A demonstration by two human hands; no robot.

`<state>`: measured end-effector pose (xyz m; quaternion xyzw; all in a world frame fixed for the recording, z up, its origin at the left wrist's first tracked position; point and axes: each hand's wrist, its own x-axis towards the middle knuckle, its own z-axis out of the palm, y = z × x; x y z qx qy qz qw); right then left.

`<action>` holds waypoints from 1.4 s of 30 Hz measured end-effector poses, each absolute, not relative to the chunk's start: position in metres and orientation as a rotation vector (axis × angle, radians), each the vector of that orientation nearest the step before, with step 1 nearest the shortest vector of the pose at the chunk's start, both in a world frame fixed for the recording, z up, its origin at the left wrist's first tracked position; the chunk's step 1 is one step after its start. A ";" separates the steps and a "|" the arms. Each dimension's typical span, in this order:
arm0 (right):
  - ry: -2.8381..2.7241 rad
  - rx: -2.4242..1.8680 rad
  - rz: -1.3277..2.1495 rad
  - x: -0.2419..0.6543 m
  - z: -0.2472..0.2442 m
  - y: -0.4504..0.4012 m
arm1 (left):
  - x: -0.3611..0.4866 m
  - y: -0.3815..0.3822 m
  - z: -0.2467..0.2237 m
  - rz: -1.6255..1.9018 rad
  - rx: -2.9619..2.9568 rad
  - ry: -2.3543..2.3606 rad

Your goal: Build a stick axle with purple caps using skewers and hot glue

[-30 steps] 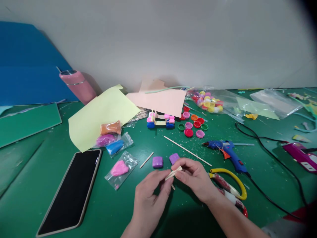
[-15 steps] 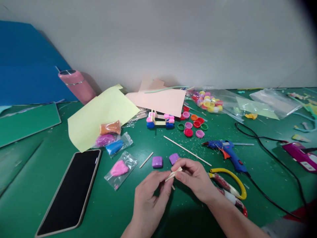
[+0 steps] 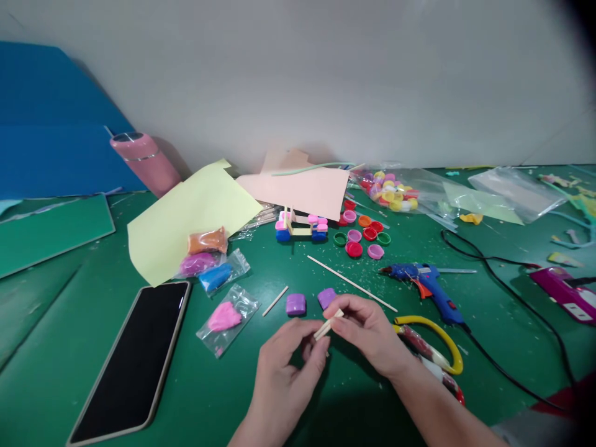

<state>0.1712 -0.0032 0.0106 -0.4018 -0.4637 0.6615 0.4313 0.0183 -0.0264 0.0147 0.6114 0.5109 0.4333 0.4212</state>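
Observation:
Between the fingertips of my left hand (image 3: 291, 363) and my right hand (image 3: 365, 332) are short pale wooden sticks (image 3: 328, 325), held side by side and slanting up to the right. Both hands are pinched closed on them. Just beyond my fingers lie two purple clay blocks, the left block (image 3: 295, 304) fully visible and the right block (image 3: 326, 298) partly covered by my right hand. A short thin stick (image 3: 275, 301) and a long thin stick (image 3: 352, 283) rest on the green table. Farther back stands a small stick-and-clay model (image 3: 302, 226) in pink and blue.
Right of my hands are a blue glue gun (image 3: 431, 282) with its cord and yellow-and-red-handled pliers (image 3: 433, 347). Coloured caps (image 3: 361, 236) lie behind. On the left are a phone (image 3: 133, 363), bagged clay (image 3: 226, 316), yellow paper (image 3: 186, 211) and a pink bottle (image 3: 146, 162).
My left fingers have shifted slightly, and the thumb is a little lower. The sticks, crossed before, now lie closely side by side. Everything on the table stays in place.

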 end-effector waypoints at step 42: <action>-1.995 -1.873 0.685 0.303 0.010 -0.076 | 0.015 -0.014 0.006 1.071 0.507 1.024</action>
